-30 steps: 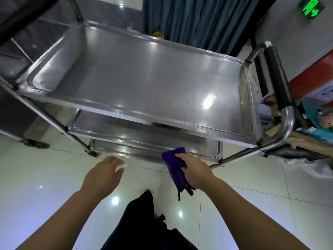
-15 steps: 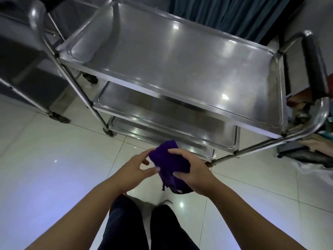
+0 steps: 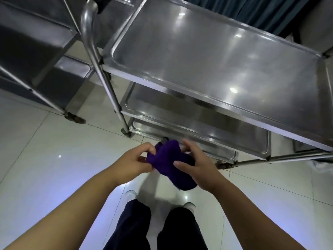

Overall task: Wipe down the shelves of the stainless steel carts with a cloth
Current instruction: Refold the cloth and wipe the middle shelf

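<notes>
Purple cloth (image 3: 168, 160) bunched in both hands; cart shelves (image 3: 207, 56) bare.

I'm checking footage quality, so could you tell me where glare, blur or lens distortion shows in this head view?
Head view: bright ceiling-light glare spots the cart's top shelf and the glossy floor tiles; wide-angle distortion bows the cart post; the purple cloth and right hand look slightly motion-blurred.

No readable text, labels or signs.

arms: bare, no sleeves in view | trousers (image 3: 137, 226): dark navy, loose | shoes (image 3: 131, 193): white
</notes>
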